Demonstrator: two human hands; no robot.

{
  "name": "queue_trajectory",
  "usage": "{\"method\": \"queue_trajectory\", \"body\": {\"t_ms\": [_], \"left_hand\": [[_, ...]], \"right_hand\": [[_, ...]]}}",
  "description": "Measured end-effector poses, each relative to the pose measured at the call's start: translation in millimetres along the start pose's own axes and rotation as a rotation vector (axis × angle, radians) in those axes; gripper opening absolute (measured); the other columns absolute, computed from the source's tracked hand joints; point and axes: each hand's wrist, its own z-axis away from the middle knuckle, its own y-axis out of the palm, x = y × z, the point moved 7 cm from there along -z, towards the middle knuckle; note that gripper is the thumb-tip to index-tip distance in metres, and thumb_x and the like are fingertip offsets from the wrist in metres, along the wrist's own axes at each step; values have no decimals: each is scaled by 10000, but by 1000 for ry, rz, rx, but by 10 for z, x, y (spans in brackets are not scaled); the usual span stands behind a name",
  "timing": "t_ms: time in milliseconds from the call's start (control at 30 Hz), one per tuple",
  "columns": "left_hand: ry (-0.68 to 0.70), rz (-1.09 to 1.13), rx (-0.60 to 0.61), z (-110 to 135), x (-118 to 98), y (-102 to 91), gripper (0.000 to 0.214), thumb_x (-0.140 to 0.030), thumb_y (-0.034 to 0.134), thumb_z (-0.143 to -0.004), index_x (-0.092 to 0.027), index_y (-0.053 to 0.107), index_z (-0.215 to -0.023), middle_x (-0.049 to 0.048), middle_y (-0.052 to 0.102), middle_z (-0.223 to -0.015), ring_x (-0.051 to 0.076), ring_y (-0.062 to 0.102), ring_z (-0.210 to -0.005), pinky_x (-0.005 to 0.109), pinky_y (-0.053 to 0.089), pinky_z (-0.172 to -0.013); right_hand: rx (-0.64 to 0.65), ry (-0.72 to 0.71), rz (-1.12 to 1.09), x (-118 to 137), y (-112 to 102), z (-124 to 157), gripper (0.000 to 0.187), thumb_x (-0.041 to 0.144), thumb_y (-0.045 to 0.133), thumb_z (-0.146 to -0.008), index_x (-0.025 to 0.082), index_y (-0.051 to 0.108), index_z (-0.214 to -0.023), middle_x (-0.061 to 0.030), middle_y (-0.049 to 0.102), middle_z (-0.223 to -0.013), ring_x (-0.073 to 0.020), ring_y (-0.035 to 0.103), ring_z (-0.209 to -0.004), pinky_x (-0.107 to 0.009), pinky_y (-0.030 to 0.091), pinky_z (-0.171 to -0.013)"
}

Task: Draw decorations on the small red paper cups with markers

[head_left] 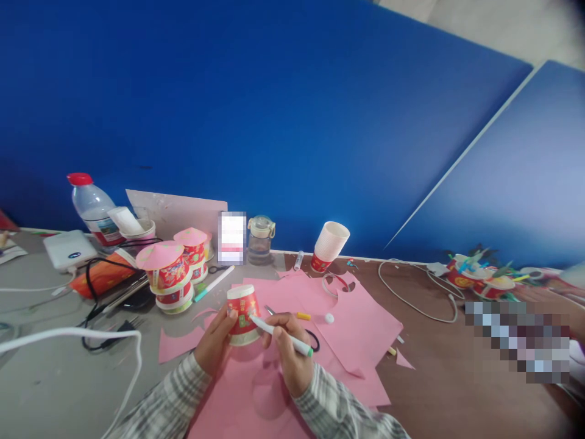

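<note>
My left hand (214, 343) is wrapped round a small red paper cup (243, 314), holding it upside down just above the pink paper sheets (356, 323). My right hand (289, 350) grips a white marker (281, 336) with a green end. Its tip touches the cup's side. Both sleeves are grey plaid. A yellow marker cap (303, 316) and a small white cap (329, 317) lie on the pink paper just beyond my right hand.
Finished cups with pink cone lids (170, 274) stand at left, near a water bottle (94, 210), a power bank (70, 249) and cables. A stack of paper cups (329, 245), a glass jar (261, 239) and a white cable (411, 292) lie further back. More craft cups (475, 277) sit at right.
</note>
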Motion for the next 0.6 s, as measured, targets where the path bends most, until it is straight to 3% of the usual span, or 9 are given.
{"method": "queue_trajectory", "body": {"t_ms": [600], "left_hand": [[4, 9, 14, 16, -37, 49, 414, -289, 594, -593, -147, 589, -982, 150, 699, -807, 366, 575, -779, 485, 440, -655]], "right_hand": [[-86, 25, -53, -136, -87, -39, 239, 379, 513, -763, 179, 643, -745, 0, 615, -458, -190, 541, -459, -294, 451, -520]]}}
